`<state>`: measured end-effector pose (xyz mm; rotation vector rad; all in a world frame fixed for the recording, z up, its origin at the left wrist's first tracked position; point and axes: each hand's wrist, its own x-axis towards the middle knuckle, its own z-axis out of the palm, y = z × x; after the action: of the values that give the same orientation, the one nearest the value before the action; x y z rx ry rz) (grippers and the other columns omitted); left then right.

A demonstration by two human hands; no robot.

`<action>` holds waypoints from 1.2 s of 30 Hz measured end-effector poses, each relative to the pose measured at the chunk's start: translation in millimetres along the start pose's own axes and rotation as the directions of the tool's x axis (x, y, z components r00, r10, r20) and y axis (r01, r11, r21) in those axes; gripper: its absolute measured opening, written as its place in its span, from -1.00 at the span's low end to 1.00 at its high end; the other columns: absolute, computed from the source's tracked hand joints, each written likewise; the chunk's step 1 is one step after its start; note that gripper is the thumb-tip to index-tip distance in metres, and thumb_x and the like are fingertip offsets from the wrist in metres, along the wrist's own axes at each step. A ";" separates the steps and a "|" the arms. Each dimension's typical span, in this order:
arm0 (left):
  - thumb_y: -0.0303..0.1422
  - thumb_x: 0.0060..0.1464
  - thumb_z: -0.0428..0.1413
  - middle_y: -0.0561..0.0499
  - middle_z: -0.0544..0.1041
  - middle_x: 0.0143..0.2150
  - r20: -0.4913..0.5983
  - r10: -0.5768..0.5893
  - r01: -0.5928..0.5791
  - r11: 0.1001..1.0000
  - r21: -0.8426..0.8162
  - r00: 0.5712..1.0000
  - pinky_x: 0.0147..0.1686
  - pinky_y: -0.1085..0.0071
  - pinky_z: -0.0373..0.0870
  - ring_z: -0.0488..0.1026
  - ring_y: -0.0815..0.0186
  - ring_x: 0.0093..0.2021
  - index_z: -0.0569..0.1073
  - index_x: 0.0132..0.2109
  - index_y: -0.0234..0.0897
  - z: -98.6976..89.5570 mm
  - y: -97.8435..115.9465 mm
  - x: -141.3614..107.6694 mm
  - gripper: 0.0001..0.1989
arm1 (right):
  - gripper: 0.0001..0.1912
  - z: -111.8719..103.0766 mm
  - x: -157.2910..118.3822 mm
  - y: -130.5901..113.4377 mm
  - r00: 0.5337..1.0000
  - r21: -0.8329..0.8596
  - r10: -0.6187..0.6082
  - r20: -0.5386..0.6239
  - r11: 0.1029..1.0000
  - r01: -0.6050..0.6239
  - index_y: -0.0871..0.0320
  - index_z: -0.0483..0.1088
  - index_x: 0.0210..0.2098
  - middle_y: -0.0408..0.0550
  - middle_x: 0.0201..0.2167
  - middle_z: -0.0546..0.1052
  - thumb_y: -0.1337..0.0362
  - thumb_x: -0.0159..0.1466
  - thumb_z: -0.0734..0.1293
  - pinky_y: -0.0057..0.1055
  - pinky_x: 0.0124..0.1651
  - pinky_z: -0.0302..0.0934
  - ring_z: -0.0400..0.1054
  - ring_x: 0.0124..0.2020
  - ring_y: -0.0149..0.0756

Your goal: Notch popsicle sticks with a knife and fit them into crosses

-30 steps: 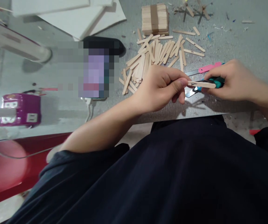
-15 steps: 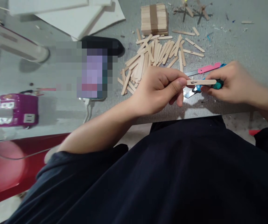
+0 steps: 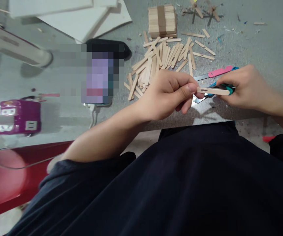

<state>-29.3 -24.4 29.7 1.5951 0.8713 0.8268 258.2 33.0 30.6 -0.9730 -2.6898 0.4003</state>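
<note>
Between thumb and fingers, my left hand (image 3: 173, 93) pinches one end of a wooden craft stick (image 3: 215, 91), which has a small slot cut in it and points right. My right hand (image 3: 242, 87) is closed around a blue and green utility knife (image 3: 230, 88); its blade shows below the stick, pointing left. Just behind the hands, a pink knife (image 3: 220, 71) with a long metal blade lies on the table. Many loose craft sticks (image 3: 164, 55) are heaped beyond my left hand.
A banded block of sticks (image 3: 162, 21) stands behind the heap. Two slotted sticks (image 3: 204, 55) lie to its right. On the left are a phone (image 3: 98, 77) with a cable, white boards (image 3: 75, 19) and a purple box (image 3: 19, 116). The table edge (image 3: 181, 126) runs by my lap.
The stick in my left hand has tilted, its free end now lower and covering more of the knife in my right hand. Both hands keep their holds.
</note>
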 end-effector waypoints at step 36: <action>-0.30 0.55 0.12 0.07 0.53 -0.57 -0.077 0.732 -0.501 0.535 0.680 0.677 -0.42 0.21 0.33 0.36 0.25 -0.57 0.65 -0.13 -0.03 11.6 -11.3 -18.6 -0.76 | -0.57 -11.6 -11.4 -3.1 0.927 -0.318 0.012 -0.375 0.938 -0.141 -0.01 0.67 -0.14 0.11 -0.26 0.70 -0.09 0.65 0.29 0.13 -0.04 0.36 0.63 -0.11 0.17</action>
<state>-29.7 -44.4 15.3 2.4835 0.8557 1.5036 268.7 25.2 40.8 -1.1184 -2.4180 -0.2301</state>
